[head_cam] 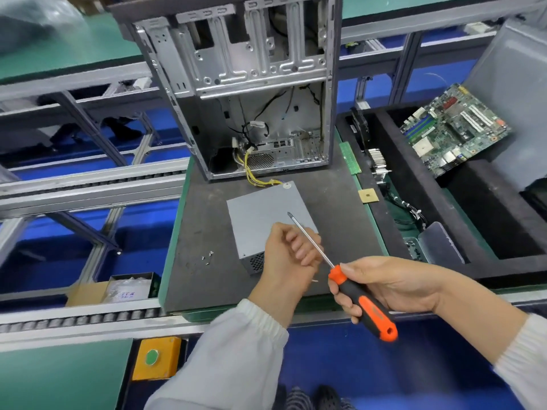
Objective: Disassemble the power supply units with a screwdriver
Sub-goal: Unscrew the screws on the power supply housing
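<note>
A grey power supply unit (266, 211) lies on the dark mat (201, 226), its yellow cables (254, 176) running back into the open computer case (251, 93). My right hand (390, 285) grips a screwdriver (358, 294) by its orange and black handle; the shaft points up and left, and the tip hovers over the unit's top. My left hand (290, 253) hovers over the unit's near corner with its fingers curled; whether it holds something small I cannot tell. Several loose screws (207, 257) lie on the mat to the left of the unit.
A green motherboard (453, 128) leans in the black foam tray (414, 184) at the right, with other parts in its compartments. Roller conveyor rails (88, 184) run at the left. A cardboard box (118, 291) and a yellow button box (155, 358) sit near the front.
</note>
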Demonstrator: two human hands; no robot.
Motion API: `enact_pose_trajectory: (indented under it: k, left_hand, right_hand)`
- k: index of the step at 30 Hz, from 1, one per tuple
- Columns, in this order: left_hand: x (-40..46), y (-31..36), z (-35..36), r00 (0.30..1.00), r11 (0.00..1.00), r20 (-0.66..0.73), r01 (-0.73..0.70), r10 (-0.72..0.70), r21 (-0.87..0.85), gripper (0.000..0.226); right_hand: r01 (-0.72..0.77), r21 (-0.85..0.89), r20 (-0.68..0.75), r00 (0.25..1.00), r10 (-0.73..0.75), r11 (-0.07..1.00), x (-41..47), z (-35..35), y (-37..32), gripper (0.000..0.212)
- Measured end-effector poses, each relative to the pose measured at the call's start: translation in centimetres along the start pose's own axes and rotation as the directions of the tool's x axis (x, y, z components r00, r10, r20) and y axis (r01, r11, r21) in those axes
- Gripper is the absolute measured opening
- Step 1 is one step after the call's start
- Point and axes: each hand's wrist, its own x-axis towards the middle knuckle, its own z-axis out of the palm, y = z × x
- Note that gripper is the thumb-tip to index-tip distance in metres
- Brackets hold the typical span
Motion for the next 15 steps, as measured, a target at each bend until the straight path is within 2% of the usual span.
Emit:
enact_pose_trajectory:
  k: [3,5,6,8,9,11,12,13,15]
  left_hand:
    - [-0.2,5.1,-1.2,0.982,0.964,-0.061,-0.164,0.180,0.211,0.037]
    - [-0.8,8.9,-3.2,0.941,0.845,-0.103,-0.238,0.323,0.479,0.044]
    - [-1.1,10.4,-4.4,0.917,0.734,-0.117,-0.224,0.382,0.641,0.042]
    - [-2.0,13.0,-6.8,0.869,0.434,-0.127,-0.108,0.478,0.895,0.034]
    - [-2.4,14.0,-8.1,0.853,0.283,-0.138,-0.012,0.503,0.959,0.031]
    - [-2.7,15.3,-10.2,0.823,0.018,-0.161,0.181,0.545,0.983,0.024]
    - [-2.8,15.6,-11.0,0.808,-0.078,-0.164,0.251,0.565,0.965,0.019]
    - [-2.6,15.8,-11.8,0.793,-0.132,-0.163,0.292,0.587,0.947,0.015]
    - [-2.1,15.8,-13.0,0.764,-0.162,-0.145,0.311,0.629,0.937,0.015]
  right_hand:
    - [0.009,-0.010,0.009,1.000,-0.009,1.000,1.9,0.7,-1.6,0.031]
    - [-0.003,-0.022,-0.012,1.000,0.003,1.000,3.8,1.2,-2.4,0.030]
    - [-0.013,-0.013,-0.046,0.999,0.013,1.000,4.5,1.2,-2.7,0.031]
    - [-0.038,-0.003,-0.094,0.995,0.037,0.999,6.3,1.6,-3.3,0.032]
    - [-0.051,-0.002,-0.099,0.994,0.051,0.999,7.1,1.9,-3.6,0.032]
    - [-0.070,-0.001,-0.085,0.994,0.070,0.998,8.7,2.4,-4.1,0.031]
    - [-0.076,-0.002,-0.079,0.994,0.075,0.997,9.3,2.6,-4.3,0.031]
    - [-0.081,-0.005,-0.078,0.994,0.081,0.997,9.9,2.8,-4.4,0.030]
    - [-0.090,-0.013,-0.089,0.992,0.088,0.996,10.7,3.1,-4.5,0.029]
